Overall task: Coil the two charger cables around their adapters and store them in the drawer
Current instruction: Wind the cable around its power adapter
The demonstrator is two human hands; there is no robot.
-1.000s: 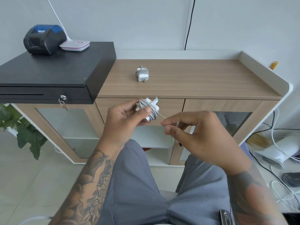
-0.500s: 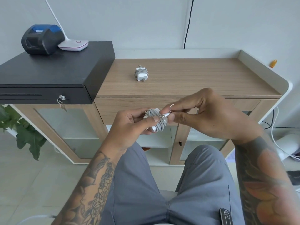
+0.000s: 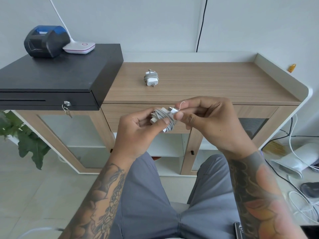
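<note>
Two chargers are in play, and the biggest thing behind them is the wooden cabinet (image 3: 207, 87), its closed drawer (image 3: 131, 114) running under the top's front edge, directly behind the hands. On the top, well apart from the hands, lies the finished charger (image 3: 150, 78), cable already coiled round its adapter. Lower down, in front of the drawer face, the left hand (image 3: 138, 135) grips the second adapter (image 3: 159, 120), thumb pressed over the grey coil (image 3: 170, 121) wound around it. Just right of it, touching the bundle, the right hand (image 3: 207, 121) pinches the cable's plug end (image 3: 173, 110) between thumb and forefinger, its long axis pointing left into the coil. My reading is that only this tip remains to tuck, so the right hand, nearer the loose end, does it while the left steadies. The drawer must be opened afterwards.
</note>
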